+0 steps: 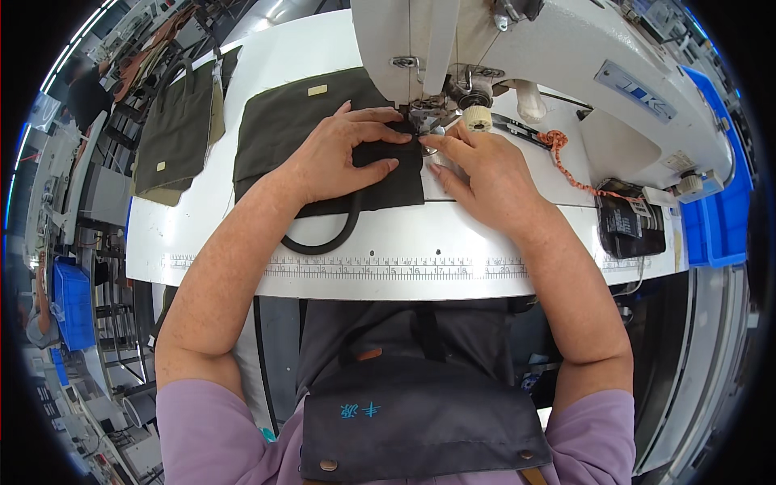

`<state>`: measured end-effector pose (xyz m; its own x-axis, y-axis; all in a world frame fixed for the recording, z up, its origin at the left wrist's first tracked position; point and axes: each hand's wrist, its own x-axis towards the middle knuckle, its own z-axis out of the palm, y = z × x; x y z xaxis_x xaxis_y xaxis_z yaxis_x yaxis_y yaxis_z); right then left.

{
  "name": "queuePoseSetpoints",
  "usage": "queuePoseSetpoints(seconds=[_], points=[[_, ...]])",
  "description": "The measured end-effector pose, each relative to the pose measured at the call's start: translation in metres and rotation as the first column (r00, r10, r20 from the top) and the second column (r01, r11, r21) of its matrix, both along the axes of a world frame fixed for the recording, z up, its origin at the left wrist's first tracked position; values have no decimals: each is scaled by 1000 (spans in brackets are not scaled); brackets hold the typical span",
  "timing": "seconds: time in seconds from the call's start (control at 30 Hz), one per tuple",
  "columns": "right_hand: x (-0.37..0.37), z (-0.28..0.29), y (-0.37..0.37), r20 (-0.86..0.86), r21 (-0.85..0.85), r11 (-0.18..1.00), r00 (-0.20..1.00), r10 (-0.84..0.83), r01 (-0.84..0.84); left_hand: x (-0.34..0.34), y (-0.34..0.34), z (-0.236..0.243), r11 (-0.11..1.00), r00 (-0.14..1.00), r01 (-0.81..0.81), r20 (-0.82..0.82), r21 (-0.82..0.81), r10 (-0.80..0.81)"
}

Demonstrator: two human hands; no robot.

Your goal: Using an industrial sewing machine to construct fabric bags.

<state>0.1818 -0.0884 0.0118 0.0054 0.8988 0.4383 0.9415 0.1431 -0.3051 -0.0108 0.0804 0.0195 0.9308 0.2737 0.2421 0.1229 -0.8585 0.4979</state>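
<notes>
A dark green fabric panel (275, 133) with a small pale label and a black rounded handle (343, 234) lies on the white sewing table, its right edge at the sewing machine's presser foot (424, 117). My left hand (343, 153) rests palm down on the panel, open, with thumb and fingers apart. Close to the presser foot, my right hand (489, 174) has its index fingertip at the panel's right edge. Its thumb is separate, over the machine bed, and the other fingers are bent and partly hidden. The needle point cannot be made out behind the foot and fingers.
The white machine arm (558, 48) rises over the table. Snips (521, 129) on an orange cord (570, 166) and a black device (626, 230) lie to the right, beside a blue bin (711, 218). Similar handled panels (174, 133) hang at the left. A ruler scale (388, 267) lines the front edge.
</notes>
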Motion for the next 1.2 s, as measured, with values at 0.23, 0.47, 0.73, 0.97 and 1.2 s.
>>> queuePoseSetpoints(seconds=[0.23, 0.47, 0.73, 0.97, 1.2], points=[[3, -1, -3, 27, 53, 993, 994, 104, -105, -5, -4, 3, 990, 999, 26, -51, 138, -19], [-1, -5, -1, 28, 42, 992, 993, 118, -119, -13, -41, 6, 987, 996, -42, -74, 158, 54], [0, -2, -1, 82, -3, 999, 996, 43, -43, -3, -24, -3, 984, 998, -60, -6, 167, 62], [0, 3, 0, 38, -49, 999, 999, 9, -8, 10, 5, 4, 986, 988, -54, -135, 158, 76], [4, -1, 3, 5, 0, 999, 999, 42, -42, 9, 13, -2, 971, 984, -12, -170, 240, 54]])
